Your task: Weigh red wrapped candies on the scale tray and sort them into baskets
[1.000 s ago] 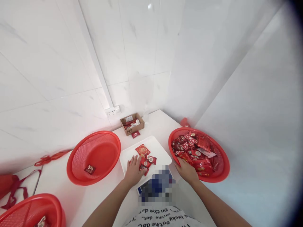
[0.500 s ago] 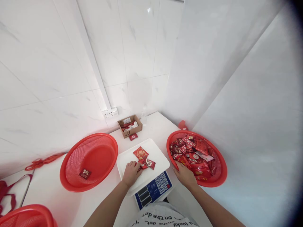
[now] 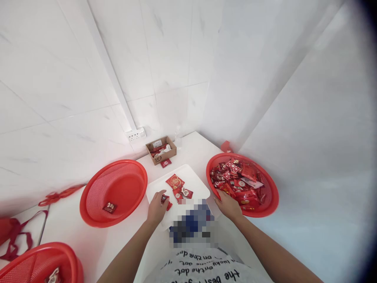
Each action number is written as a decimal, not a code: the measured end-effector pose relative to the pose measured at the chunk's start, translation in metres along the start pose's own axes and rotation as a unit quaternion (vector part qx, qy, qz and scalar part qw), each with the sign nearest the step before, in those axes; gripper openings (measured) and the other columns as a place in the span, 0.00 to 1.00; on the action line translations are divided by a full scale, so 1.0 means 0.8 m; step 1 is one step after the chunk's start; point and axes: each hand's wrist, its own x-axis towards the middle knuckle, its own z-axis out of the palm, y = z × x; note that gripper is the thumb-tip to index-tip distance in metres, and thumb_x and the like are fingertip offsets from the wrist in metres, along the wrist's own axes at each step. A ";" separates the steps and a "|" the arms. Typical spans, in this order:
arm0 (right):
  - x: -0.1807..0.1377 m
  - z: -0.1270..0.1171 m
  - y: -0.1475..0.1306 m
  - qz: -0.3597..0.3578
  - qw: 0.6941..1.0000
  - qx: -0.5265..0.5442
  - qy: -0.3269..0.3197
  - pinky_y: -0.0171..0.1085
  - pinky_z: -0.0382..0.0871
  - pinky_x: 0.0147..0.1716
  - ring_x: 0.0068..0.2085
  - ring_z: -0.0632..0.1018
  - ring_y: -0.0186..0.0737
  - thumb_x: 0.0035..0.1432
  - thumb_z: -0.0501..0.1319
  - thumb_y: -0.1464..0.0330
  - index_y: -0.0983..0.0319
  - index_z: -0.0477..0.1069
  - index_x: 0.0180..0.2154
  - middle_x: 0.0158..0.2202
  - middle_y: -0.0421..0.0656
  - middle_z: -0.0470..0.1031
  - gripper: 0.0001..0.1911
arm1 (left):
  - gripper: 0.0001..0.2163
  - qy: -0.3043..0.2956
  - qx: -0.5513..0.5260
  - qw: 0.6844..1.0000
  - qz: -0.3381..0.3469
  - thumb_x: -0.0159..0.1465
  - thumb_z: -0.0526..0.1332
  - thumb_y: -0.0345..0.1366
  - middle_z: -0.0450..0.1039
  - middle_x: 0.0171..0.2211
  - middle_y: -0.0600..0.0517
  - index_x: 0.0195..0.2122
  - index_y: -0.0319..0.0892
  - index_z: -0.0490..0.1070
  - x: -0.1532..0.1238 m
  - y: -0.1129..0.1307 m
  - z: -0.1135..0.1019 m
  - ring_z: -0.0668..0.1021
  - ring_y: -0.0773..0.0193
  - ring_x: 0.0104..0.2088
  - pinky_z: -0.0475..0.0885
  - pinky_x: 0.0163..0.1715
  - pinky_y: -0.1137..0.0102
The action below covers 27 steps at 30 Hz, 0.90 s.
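Observation:
My left hand (image 3: pixel 157 210) is closed on a small red candy packet (image 3: pixel 168 205) over the left side of the white weighing tray (image 3: pixel 188 173). Several red packets (image 3: pixel 179 189) lie together on the tray, to the right of that hand. My right hand (image 3: pixel 229 206) grips the near left rim of a red plastic basket (image 3: pixel 272 204), its thumb outside the rim. Inside this basket is a heap of red and pink packets (image 3: pixel 235 182). The scale's blue panel (image 3: pixel 191 224) is pixelated at the tray's front.
On the left stands a red basket (image 3: pixel 141 184) with one packet (image 3: pixel 109 207) inside. Another red basket (image 3: pixel 70 255) is at the lower left. A cardboard box (image 3: pixel 159 157) of packets sits near the wall, beside a clear bottle (image 3: pixel 178 137). Red straps (image 3: pixel 60 193) lie at left.
My left hand has moved left, away from the packets on the tray, with one packet in its fingers. The right hand stays at the basket rim. The view has shifted slightly.

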 end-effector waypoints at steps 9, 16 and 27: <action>-0.002 0.002 0.001 0.000 1.000 -0.007 0.013 0.38 0.64 0.41 0.50 0.70 0.45 0.61 0.45 0.61 0.62 0.56 0.56 0.54 0.49 0.65 0.24 | 0.20 -0.075 0.187 0.980 -0.005 0.55 0.58 0.42 0.60 0.49 0.45 0.49 0.44 0.63 -0.005 0.000 0.005 0.69 0.56 0.45 0.65 0.39 0.66; -0.001 0.002 0.002 0.001 1.000 -0.006 0.012 0.38 0.64 0.41 0.50 0.70 0.45 0.60 0.45 0.61 0.61 0.56 0.56 0.54 0.48 0.65 0.24 | 0.10 -0.062 0.156 0.985 0.037 0.56 0.57 0.34 0.64 0.40 0.49 0.40 0.45 0.67 -0.003 0.007 0.005 0.67 0.57 0.44 0.62 0.45 0.64; -0.002 -0.003 -0.002 0.001 1.000 0.001 0.006 0.37 0.63 0.40 0.50 0.70 0.44 0.60 0.45 0.62 0.60 0.57 0.55 0.53 0.48 0.66 0.22 | 0.17 -0.021 0.045 0.995 0.083 0.51 0.51 0.20 0.61 0.44 0.48 0.38 0.43 0.67 -0.011 -0.002 0.003 0.71 0.63 0.43 0.68 0.45 0.66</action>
